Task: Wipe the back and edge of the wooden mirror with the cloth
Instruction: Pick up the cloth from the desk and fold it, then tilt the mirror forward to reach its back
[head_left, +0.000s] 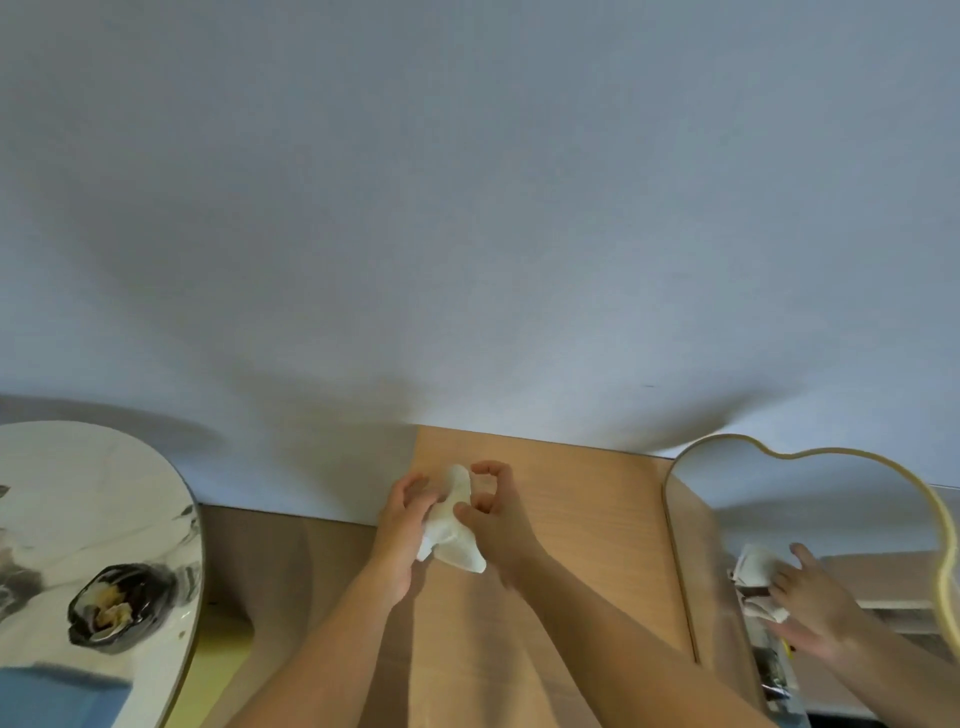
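Observation:
A crumpled white cloth (453, 525) is held between both hands in the middle of the view. My left hand (402, 525) grips its left side and my right hand (493, 519) pinches its right side. Behind and under the hands lies a light wooden panel (582, 519), which looks like the mirror's wooden back; its far edge runs along the white wall. The cloth is bunched and lifted slightly above the wood.
A gold-rimmed wavy mirror (831, 545) stands at the right and reflects my hands and the cloth. Another rounded mirror (98, 545) leans at the left, with a dark round thing reflected in it. A white wall (467, 208) fills the upper view.

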